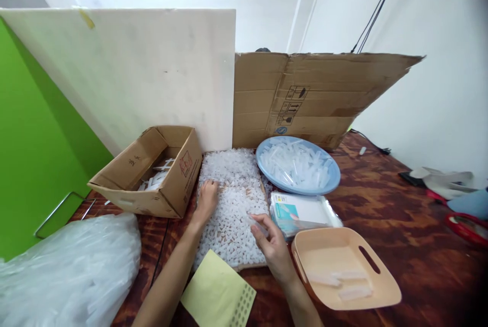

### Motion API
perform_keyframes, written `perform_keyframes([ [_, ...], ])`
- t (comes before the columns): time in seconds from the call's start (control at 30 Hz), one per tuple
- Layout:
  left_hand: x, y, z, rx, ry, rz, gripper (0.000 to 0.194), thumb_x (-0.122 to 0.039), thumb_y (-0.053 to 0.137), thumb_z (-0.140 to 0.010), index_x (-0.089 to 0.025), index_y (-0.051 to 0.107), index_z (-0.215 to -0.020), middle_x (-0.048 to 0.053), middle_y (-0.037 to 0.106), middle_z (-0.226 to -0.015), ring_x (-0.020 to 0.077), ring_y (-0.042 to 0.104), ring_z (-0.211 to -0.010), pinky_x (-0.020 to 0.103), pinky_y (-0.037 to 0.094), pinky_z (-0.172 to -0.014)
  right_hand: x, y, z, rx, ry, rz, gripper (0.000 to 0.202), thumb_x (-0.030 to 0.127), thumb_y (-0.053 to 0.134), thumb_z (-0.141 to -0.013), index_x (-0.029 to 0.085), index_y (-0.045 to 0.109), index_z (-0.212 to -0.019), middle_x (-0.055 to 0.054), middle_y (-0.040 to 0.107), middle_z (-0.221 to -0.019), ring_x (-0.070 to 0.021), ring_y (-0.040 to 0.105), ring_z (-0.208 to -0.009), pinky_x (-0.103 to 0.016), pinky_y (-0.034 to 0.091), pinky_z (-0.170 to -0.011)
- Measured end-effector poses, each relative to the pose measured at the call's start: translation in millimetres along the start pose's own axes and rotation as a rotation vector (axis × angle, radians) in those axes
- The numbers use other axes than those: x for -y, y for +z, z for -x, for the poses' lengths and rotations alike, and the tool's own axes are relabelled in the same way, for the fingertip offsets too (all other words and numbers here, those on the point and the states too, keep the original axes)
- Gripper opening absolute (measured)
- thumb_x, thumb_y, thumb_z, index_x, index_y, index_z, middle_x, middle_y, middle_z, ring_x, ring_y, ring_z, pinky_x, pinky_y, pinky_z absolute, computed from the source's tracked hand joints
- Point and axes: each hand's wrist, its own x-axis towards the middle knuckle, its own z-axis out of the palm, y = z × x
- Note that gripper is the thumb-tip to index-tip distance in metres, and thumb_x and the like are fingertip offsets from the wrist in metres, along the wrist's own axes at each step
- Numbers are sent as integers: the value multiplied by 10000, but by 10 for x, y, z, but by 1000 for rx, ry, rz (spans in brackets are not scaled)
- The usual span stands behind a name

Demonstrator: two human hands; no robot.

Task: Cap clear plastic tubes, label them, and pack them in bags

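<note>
A bed of small white pieces (229, 238) fills the frame's centre. The left hand (208, 197) reaches its left side, fingers curled; I cannot tell whether they grip anything. The right hand (275, 246), lower right, is nearer the translucent strip (261, 226), pinched between thumb and fingers, long axis slanting upper left toward the pieces.

White wall (430, 22) behind; green panel (26, 139) at left; white board (163, 72) upright; reddish-brown wood-grain table (381, 184); bright light.
</note>
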Motion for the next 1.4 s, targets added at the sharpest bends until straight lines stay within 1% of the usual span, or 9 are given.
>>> perform_keyframes([
  [0.13,-155,-131,384,4,130,254,228,-198,531,-1010,-167,716,-1139,118,701,-1163,218,665,-1080,336,530,-962,-24,-51,-20,-47,-55,143,271,426,619,-989,228,719,-1144,-92,727,-1181,-286,642,-1136,-369,483,-970],
  [0.37,-317,-205,975,69,175,759,191,-301,646,-968,-185,773,-1052,109,726,-1089,229,691,-1005,313,561,-858,-152,-29,-9,48,-130,258,213,329,586,-1006,247,732,-1138,-76,728,-1111,-265,669,-1055,-356,513,-896],
  [0.7,-390,-196,1089,12,134,726,124,-285,740,-915,-221,810,-995,80,791,-983,240,727,-947,326,543,-858,-137,46,-7,138,-58,126,230,388,605,-989,230,724,-1107,-48,712,-919,-210,663,-832,-291,504,-731],
  [0.8,-437,-154,1175,-24,210,667,169,-257,669,-964,-262,799,-1071,74,787,-1069,238,713,-1047,350,522,-967,-205,70,5,166,101,-52,328,519,577,-986,203,656,-949,61,489,-577,-123,437,-470,-235,340,-468],
  [0.9,-433,-111,1235,-13,186,649,331,-320,706,-934,-279,718,-1263,86,737,-1244,268,641,-1229,384,485,-1060,-252,73,28,182,165,-127,424,582,519,-997,209,567,-801,95,350,-532,-97,293,-423,-237,245,-433],
  [1.07,-468,-175,1211,122,0,506,505,-412,396,-1069,-178,761,-809,84,722,-715,220,691,-704,329,538,-776,-183,3,56,160,-33,160,388,494,538,-1011,187,614,-786,23,528,-652,-145,486,-605,-261,343,-574],
  [1.2,-515,-285,1183,146,257,530,277,-370,552,-1010,-215,711,-1177,134,681,-1273,270,610,-1230,363,452,-1055,-160,-87,78,116,-88,287,311,426,532,-1020,190,648,-855,-13,653,-754,-189,599,-712,-278,405,-675],
  [1.27,-520,-277,1173,128,225,606,341,-403,569,-1002,-229,649,-1284,130,634,-1373,261,565,-1303,345,456,-1047,-169,-135,96,90,-96,308,299,414,525,-1022,195,647,-860,-16,661,-757,-197,615,-717,-280,415,-676],
  [1.4,-577,-127,1147,289,-67,565,670,-515,262,-1082,-170,727,-745,57,691,-626,189,671,-633,277,479,-663,-153,-213,129,88,-161,309,245,378,534,-1018,197,668,-920,-36,688,-827,-208,647,-778,-283,450,-709],
])
